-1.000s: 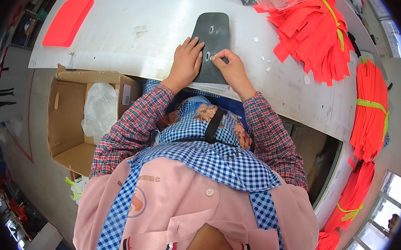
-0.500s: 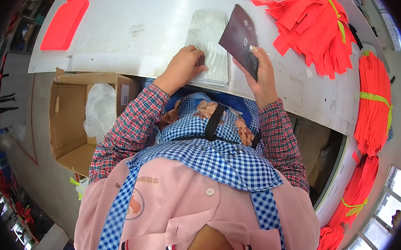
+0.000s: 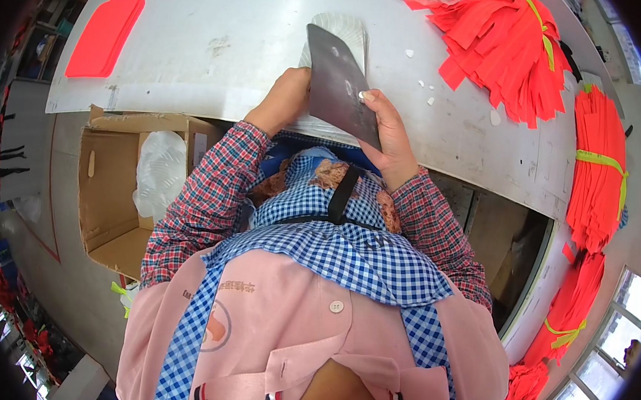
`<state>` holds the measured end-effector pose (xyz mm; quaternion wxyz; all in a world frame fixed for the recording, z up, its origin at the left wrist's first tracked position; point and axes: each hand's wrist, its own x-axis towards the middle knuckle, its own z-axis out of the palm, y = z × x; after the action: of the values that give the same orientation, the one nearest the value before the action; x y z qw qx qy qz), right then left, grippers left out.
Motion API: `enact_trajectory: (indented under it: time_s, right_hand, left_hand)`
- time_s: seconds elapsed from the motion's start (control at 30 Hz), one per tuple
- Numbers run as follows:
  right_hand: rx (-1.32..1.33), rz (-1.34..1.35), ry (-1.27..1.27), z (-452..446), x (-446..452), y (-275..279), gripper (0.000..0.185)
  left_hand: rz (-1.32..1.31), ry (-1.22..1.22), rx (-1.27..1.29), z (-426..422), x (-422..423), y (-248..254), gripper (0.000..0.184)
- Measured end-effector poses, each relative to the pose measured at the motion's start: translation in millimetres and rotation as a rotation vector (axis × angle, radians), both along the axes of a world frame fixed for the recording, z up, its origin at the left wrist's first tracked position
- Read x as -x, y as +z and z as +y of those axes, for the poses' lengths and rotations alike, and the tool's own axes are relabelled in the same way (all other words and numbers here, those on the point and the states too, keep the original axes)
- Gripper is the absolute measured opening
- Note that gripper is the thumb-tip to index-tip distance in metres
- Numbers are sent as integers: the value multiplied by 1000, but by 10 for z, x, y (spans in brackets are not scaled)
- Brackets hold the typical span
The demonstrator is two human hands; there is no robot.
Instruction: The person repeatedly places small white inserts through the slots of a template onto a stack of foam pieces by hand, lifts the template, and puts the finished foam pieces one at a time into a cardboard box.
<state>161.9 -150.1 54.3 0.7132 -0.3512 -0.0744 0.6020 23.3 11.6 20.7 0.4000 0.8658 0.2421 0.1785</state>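
Note:
A dark, thin, slightly curved sheet (image 3: 335, 71) is tilted up over the table in front of me. My right hand (image 3: 389, 134) grips its lower right edge, thumb on the near face. On the other side, my left hand (image 3: 286, 98) is at the sheet's left edge, its fingers hidden behind the sheet. Beneath lies a stack of pale, translucent pieces with a wavy pattern (image 3: 345, 25); the dark sheet covers most of it. Whether my left fingers touch the stack or the sheet cannot be seen.
Bundles of red strips (image 3: 495, 45) tied with yellow bands lie at the table's right, and more hang along its side (image 3: 597, 171). Red pieces (image 3: 105, 36) are stacked at the left. A cardboard box (image 3: 113, 185) holding translucent pieces stands below the table edge (image 3: 215, 111).
My right hand has carried the dark sheet left and down, over the translucent stack. White scraps on the table are now uncovered. My left hand has shifted slightly, its fingers now hidden.

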Motion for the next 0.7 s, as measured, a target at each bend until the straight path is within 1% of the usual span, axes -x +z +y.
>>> enact_trajectory:
  time_s: [0.1,0.2,0.3,0.4,0.47,0.53,0.57,0.6,0.67,0.7]
  right_hand:
    - [32,-51,-75,10,43,34,5]
    - [50,-38,-161,4,67,-27,6]
    - [33,-50,-191,-7,54,-133,7]
    - [63,-51,-242,-8,74,-145,5]
    - [151,-105,-266,-17,104,-139,4]
    - [91,-64,-212,-28,110,-196,5]
    - [106,-116,-243,-25,108,-214,4]
    - [123,-157,-264,-14,116,-247,3]
    - [65,-99,-226,1,100,-336,5]
    - [76,-112,-232,0,100,-326,6]
  left_hand:
    - [-7,1,91,-7,22,35,17]
    - [-29,-78,-64,-180,31,302,17]
    - [-132,-124,-289,-358,56,358,18]
    - [82,-110,-356,-414,99,364,18]
    - [63,-54,-392,-337,113,184,17]
    - [-39,-64,-257,-260,121,257,19]
    - [15,-6,-93,-191,116,268,23]
    - [90,51,-141,-127,104,362,21]
    - [-50,115,-106,253,199,65,15]
    - [112,172,171,354,230,251,16]
